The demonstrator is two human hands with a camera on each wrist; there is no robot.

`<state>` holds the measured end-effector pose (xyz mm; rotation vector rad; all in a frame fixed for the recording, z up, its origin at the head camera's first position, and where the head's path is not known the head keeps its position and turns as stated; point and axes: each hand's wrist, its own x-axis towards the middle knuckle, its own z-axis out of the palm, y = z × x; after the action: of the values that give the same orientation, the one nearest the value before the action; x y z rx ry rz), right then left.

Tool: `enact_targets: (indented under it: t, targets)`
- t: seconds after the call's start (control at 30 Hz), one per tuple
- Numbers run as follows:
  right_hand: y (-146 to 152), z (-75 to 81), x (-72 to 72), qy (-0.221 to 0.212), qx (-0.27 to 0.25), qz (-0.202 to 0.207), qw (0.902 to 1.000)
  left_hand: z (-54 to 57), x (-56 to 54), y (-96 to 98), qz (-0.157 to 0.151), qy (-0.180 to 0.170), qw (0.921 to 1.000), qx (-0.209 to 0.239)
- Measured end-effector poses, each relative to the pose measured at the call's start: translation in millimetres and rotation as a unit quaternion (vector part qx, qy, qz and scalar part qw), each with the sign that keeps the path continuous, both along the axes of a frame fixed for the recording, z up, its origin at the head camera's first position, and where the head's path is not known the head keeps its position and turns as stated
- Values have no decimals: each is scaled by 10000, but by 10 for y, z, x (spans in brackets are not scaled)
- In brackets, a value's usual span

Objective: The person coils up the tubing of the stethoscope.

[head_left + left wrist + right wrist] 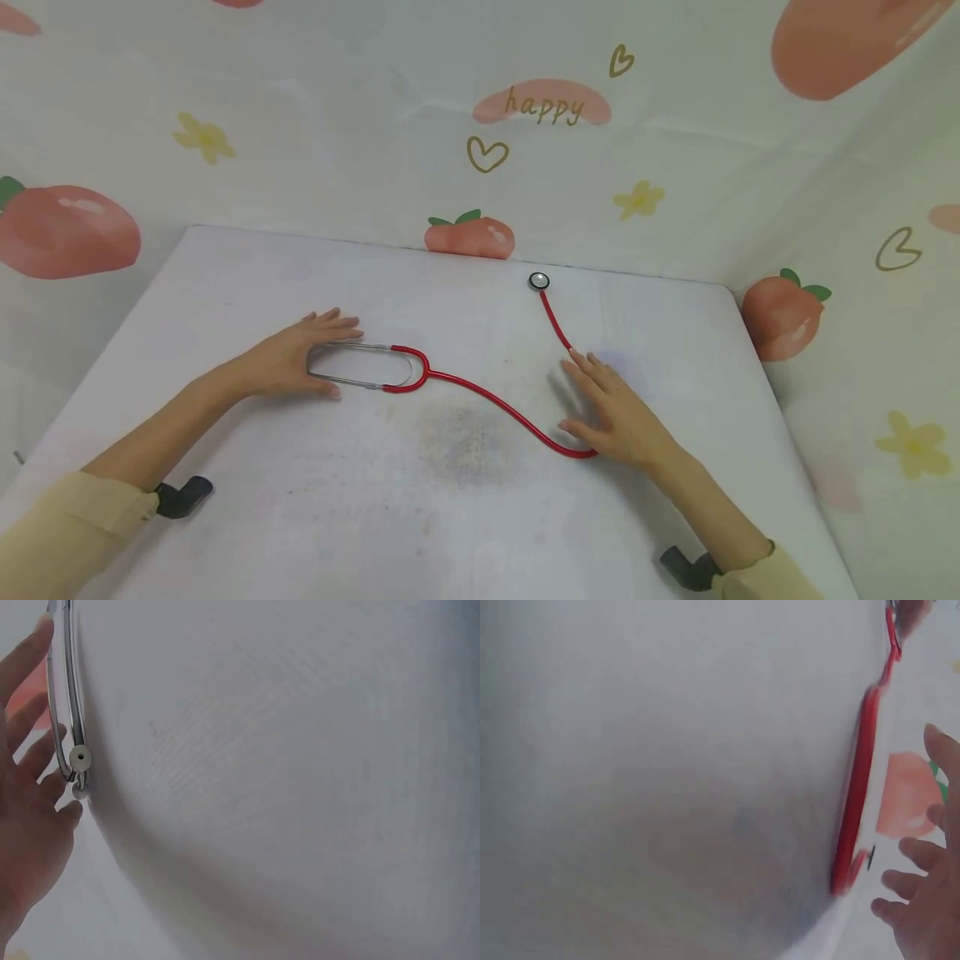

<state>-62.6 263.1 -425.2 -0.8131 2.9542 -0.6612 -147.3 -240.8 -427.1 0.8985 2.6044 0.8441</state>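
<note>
A stethoscope with red tubing [517, 417] and a metal headset [348, 382] lies stretched across the white table. Its round chest piece [539, 282] rests near the back edge. My left hand [288, 358] is at the ear-tip end, thumb and fingers spread on either side of the metal tubes. In the left wrist view, a pale ear tip [80, 757] shows beside the fingers; whether they touch it, I cannot tell. My right hand [626, 417] reaches over the bend of the tubing with fingers extended, hiding part of it. In the right wrist view, the fingers stand apart from the red tube [859, 780].
The table [375, 517] has a greyish stain near its middle. Behind it and along its right side hangs a pale curtain [337, 150] printed with peaches, flowers and hearts. A dark strap piece [183, 497] sits on the left forearm, another [690, 570] on the right.
</note>
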Motion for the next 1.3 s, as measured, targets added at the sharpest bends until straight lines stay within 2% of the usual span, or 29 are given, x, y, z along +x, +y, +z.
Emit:
enact_targets:
  t: [0.2,0.43,0.7,1.1,1.3]
  targets:
    - [-55,-86,54,-4,-89,322,9994,-52,-25,28,-227,247,9994,-102]
    - [-122,-165,91,106,124,630,9979,-83,-14,54,-349,548,9973,-350]
    - [-148,-191,93,340,292,1017,9938,-123,-5,47,-451,1039,9934,-183]
    - [-139,-192,105,326,124,1152,9927,-144,9,44,-408,1133,9927,-64]
    - [-132,-191,101,554,52,1264,9904,-136,26,50,-326,960,9948,105]
